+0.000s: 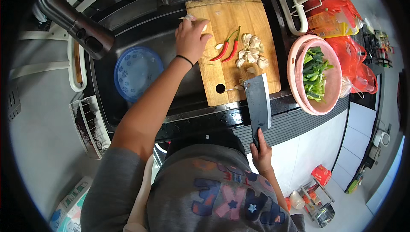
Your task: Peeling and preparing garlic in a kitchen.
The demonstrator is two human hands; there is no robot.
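Note:
My left hand reaches over the left edge of a wooden cutting board, fingers curled beside a papery piece of garlic. Whether the fingers grip it cannot be made out. My right hand holds a cleaver by its dark handle, the blade overlapping the board's near edge. Two red chilies with green stems lie mid-board, a peeled garlic clove to their left. Unpeeled garlic cloves are heaped on the right. A few loose cloves rest close to the blade.
The board spans a black sink holding a blue patterned bowl. A dark faucet juts in from the left. Chopped greens fill a pink basket at right, near red plastic bags and a yellow-labelled bottle.

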